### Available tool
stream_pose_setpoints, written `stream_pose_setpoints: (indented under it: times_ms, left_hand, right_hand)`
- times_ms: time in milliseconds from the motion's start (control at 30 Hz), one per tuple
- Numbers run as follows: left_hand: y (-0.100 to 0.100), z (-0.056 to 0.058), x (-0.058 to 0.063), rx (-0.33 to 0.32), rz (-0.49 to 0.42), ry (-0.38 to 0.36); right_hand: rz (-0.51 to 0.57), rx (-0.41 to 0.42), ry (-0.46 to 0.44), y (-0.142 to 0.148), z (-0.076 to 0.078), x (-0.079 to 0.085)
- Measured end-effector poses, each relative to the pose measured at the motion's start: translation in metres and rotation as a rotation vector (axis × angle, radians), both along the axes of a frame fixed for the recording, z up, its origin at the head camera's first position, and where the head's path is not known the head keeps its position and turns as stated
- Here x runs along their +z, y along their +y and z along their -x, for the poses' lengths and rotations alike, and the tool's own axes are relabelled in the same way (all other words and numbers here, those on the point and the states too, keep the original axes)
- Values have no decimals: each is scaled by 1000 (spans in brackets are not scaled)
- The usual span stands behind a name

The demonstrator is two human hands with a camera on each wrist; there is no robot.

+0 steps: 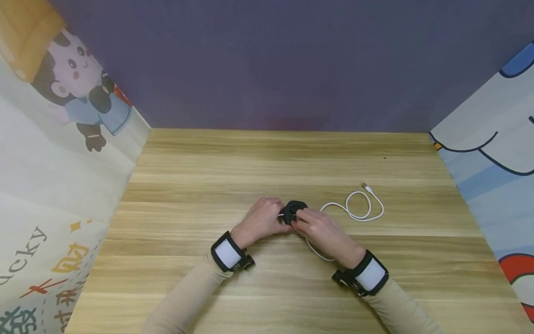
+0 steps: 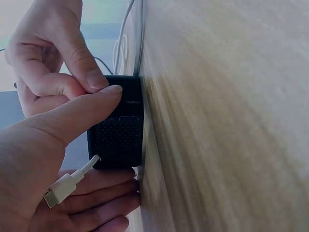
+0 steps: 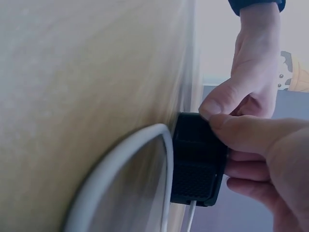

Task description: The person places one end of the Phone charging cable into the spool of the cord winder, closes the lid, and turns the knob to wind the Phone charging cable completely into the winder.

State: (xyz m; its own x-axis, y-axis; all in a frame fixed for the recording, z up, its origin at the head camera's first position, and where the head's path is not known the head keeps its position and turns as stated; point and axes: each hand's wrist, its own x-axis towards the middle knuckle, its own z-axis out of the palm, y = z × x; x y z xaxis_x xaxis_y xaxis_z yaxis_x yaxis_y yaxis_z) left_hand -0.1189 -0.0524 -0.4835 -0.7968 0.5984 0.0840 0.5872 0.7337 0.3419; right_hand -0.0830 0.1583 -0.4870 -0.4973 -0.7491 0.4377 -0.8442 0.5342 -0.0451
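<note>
A small black block with rounded corners and dotted side panels sits between both hands on the wooden table. My left hand grips it from the left, the thumb across its near side and the fingers behind it. From the right, my right hand pinches its near edge and top, with both thumb tips close together. A white USB cable comes out of the block. Its small USB-C plug pokes out beside the left palm in the left wrist view, and the larger USB-A plug lies on the table.
The loose cable makes a loop to the right, and another length of it curves under the right wrist. A dark blue panel stands behind the wooden table. Printed cartoon sheets flank both sides.
</note>
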Motion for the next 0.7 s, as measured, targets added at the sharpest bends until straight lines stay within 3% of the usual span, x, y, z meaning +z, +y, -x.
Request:
stream_pose_setpoints:
  times_ms: [333, 700]
  left_hand:
    - [0, 0, 6, -8, 14, -29]
    - [-2, 1, 4, -53, 25, -5]
  right_hand:
    - [-32, -9, -58, -5, -2, 4]
    - [-65, -17, -20, -9, -5, 6]
